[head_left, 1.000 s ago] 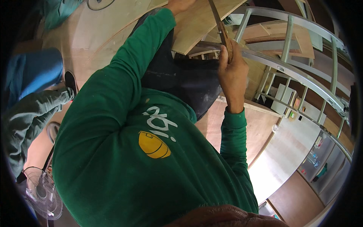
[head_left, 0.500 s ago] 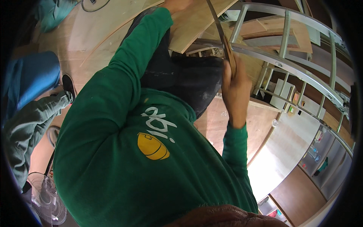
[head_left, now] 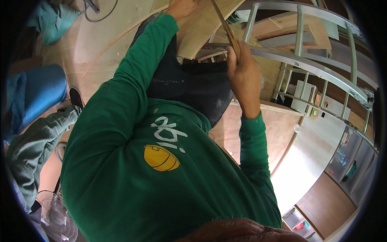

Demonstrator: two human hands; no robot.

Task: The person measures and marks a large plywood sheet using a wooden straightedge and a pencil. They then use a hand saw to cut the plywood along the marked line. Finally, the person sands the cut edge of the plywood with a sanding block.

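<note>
My right hand is closed around the wooden handle of a long, narrow saw-like tool, whose dark blade angles up across a pale plywood board. At the top edge of the view, my left hand is on or just over that board; its fingers are too cropped to make out. My dark trousered leg is bent beneath the board.
An aluminium ladder fills the upper right, over plywood offcuts. White cabinetry stands lower right. At left are another person's trousered leg, a blue roll and a fan. A black cord lies top left.
My right hand dropped with the tool half a second ago and has since risen again, a little leftward. My left hand has shifted slightly left.
</note>
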